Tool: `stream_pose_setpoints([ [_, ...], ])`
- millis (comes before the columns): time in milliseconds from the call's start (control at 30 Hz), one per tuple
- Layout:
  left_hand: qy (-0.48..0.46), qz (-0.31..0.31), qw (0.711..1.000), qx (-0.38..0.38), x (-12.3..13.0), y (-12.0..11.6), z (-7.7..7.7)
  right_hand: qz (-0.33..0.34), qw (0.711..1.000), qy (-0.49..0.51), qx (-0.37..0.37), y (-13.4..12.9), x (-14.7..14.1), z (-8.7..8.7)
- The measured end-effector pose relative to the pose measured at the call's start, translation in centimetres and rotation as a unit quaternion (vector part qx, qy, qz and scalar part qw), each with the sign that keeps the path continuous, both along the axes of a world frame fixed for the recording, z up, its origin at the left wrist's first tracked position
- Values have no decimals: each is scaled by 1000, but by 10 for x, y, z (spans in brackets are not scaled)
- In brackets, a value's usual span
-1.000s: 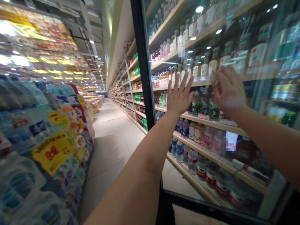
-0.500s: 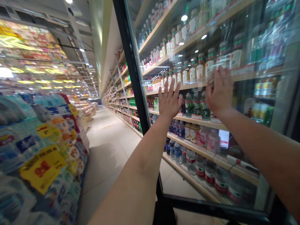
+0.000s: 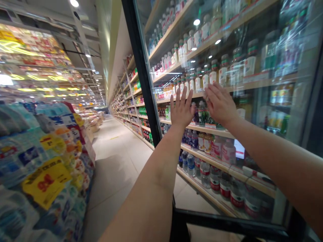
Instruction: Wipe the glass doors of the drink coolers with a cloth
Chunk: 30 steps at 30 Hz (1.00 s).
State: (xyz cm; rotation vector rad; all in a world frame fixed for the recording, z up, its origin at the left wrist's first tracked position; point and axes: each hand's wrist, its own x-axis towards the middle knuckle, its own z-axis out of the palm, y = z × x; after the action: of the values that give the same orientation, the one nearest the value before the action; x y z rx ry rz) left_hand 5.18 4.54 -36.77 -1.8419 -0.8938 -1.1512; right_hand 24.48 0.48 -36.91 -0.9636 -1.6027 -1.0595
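Observation:
A glass door (image 3: pixel 262 141) with a black frame (image 3: pixel 142 64) stands in front of me, swung out from a drinks cooler. My left hand (image 3: pixel 182 109) lies on the glass near the frame, its fingers stretched and spread. To the right of it, my right hand (image 3: pixel 220 105) is against the same pane, fingers extended close together and tilted left. Its palm side is hidden, so I cannot tell whether anything thin is under it. Through the glass appear bottles with white labels (image 3: pixel 223 72) and, lower down, bottles with red labels (image 3: pixel 237 195).
Wooden shelf edges (image 3: pixel 214 159) run behind the door. On the left is a stack of wrapped packs (image 3: pixel 75 161) with a yellow price sign (image 3: pixel 46 181). A tiled aisle (image 3: pixel 113 151) runs between that stack and the long drinks shelving (image 3: pixel 136 97).
My right hand has moved left and slightly down across the glass, closer to my left hand. The left hand has stayed in nearly the same place.

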Motion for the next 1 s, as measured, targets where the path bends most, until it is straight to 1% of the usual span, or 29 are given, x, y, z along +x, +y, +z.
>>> stream_pose_setpoints([
  [67, 0, -2, 1000, -2, 1, 0, 0, -10, 997, 67, 22, 0, 3, -1],
  [100, 1, -4, 1000, -5, 1, -1, 0, -14, 997, 79, 24, 1, 5, -3],
  [133, 1, -6, 1000, -9, 1, -1, 1, -16, 997, 69, 19, 0, 9, -6],
  [233, -2, -13, 1000, -21, 3, -1, 1, -2, 1000, -25, -9, 0, 21, -15],
  [300, -4, -16, 1000, -26, 3, -1, 2, 6, 997, -69, -16, -1, 27, -16],
  [333, -3, -17, 999, -27, 3, 0, 2, 4, 998, -66, -9, -1, 29, -14],
  [367, -3, -16, 999, -28, 3, 0, 2, -1, 999, -41, 4, -1, 29, -12],
  [467, 1, -10, 1000, -24, 2, 0, 2, -24, 994, 90, 50, 0, 23, -4],
  [500, 1, -9, 1000, -22, 2, 0, 2, -26, 993, 102, 49, -1, 19, -3],
  [533, 0, -11, 1000, -20, 2, 0, 2, -24, 996, 80, 35, -1, 15, -3],
  [633, -7, -29, 999, -15, 1, 1, 2, -25, 998, -55, -16, -1, 6, -3],
  [667, -10, -37, 999, -14, 0, 2, 2, -32, 997, -67, -19, 0, 5, -3],
  [700, -13, -45, 999, -14, 0, 3, 2, -43, 998, -48, -9, 1, 4, -3],
  [800, -22, -63, 998, -19, 0, 5, 3, -79, 993, 72, 52, 4, 5, -6],
  [833, -23, -67, 997, -20, 0, 6, 3, -87, 991, 85, 60, 4, 6, -9],
  [867, -23, -71, 997, -19, 0, 6, 3, -93, 992, 72, 55, 3, 5, -12],
  [933, -22, -74, 997, -14, -1, 6, 4, -95, 995, -3, 18, 0, 4, -17],
  [1000, -20, -77, 997, -10, -1, 6, 4, -92, 994, -60, -20, -4, 4, -16],
])
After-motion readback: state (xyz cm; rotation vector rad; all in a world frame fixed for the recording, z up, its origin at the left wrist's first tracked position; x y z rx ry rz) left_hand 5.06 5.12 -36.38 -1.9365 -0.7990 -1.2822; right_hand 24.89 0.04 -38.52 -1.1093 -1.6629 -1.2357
